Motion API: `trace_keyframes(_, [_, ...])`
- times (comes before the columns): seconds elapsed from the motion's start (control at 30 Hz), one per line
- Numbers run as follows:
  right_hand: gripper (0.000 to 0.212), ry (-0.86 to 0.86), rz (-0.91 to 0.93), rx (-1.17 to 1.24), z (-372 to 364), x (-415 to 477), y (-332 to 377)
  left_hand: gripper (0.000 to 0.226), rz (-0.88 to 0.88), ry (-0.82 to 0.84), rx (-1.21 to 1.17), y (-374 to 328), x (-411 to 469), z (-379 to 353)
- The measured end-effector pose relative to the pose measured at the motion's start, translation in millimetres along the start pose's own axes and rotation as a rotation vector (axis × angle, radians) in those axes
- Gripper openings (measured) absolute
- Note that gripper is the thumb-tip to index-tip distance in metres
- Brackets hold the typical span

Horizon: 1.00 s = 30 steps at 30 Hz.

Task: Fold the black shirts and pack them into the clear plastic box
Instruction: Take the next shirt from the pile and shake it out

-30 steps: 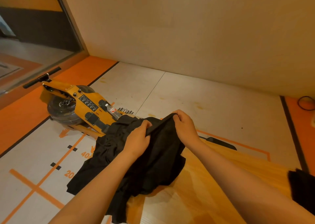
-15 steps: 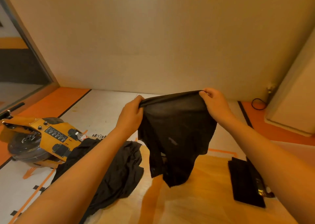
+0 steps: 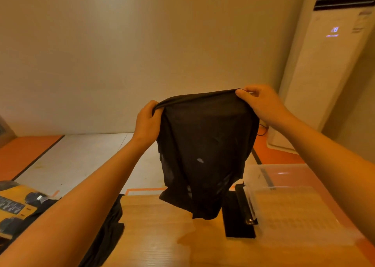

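The left hand [image 3: 147, 122] is gripping one top corner of a thin black shirt [image 3: 205, 149], fingers curled over the bunched edge. The right hand [image 3: 261, 104] is pinching the other corner between thumb and fingers, so the cloth is stretching between them in the air. The shirt is hanging in front of the pale wall, its lower end dangling over the light wooden tabletop [image 3: 162, 238]. Whether it's brushing the wood, I can't tell. Sleeves and collar are folding in on themselves, so its outline is hard to read.

Over on the right, the clear plastic box [image 3: 294, 212] is sitting on the table, its near corner disappearing behind the right forearm. Its contents are too hazy to make out. Just beside its left wall a flat black rectangle [image 3: 235, 224] is lying, its far end hiding behind the hanging shirt. Folded cloth or something else, I can't say.

At lower left a crumpled heap of black shirts [image 3: 110, 232] is draping over the table edge, mostly covered by the left forearm. Beyond it a yellow machine [image 3: 14, 208] is getting cut off by the frame. A tall white air-conditioning unit [image 3: 324, 80] is standing in the right corner, its top running out of view.
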State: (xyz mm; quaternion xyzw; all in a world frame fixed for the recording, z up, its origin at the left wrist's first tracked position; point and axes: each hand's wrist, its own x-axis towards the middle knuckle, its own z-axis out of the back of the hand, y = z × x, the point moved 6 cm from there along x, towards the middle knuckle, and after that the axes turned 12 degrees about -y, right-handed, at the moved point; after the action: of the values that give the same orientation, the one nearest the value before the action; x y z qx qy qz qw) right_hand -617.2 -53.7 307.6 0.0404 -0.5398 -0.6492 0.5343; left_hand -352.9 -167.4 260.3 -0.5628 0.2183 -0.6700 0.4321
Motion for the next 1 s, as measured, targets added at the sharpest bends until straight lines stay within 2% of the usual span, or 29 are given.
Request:
trace_keyframes(0.17, [0.027, -0.003, -0.031, 0.038, 35, -10, -7, 0.021, 0.028, 0.034, -0.063, -16, -12, -29])
trace_keyframes(0.37, [0.025, 0.084, -0.086, 0.076, 43, -37, -30, 0.023, 0.074, 0.082, -0.073, -1, -38, -46])
trace_keyframes(0.6, [0.024, 0.149, -0.204, 0.114, 14, -79, -66, 0.018, 0.119, 0.087, -0.024, 18, -77, -50])
trace_keyframes(0.7, [0.025, 0.277, -0.219, 0.079, -16, -121, -86, 0.025, 0.144, 0.123, -0.038, 46, -109, -38])
trace_keyframes(0.8, [0.022, 0.501, -0.316, 0.015, -59, -197, -120, 0.032, 0.183, 0.321, 0.061, 96, -171, -28])
trace_keyframes(0.9, [0.017, 0.789, -0.366, -0.153, -98, -282, -160, 0.027, 0.102, 0.686, 0.362, 161, -248, -21])
trace_keyframes(0.97, [0.007, 1.007, -0.433, -0.197, -114, -327, -179, 0.046, 0.097, 0.881, 0.506, 196, -287, -13])
trace_keyframes(1.0, [0.01, 1.052, -0.457, -0.2, -119, -338, -186, 0.058, 0.108, 0.9, 0.544, 207, -297, -9])
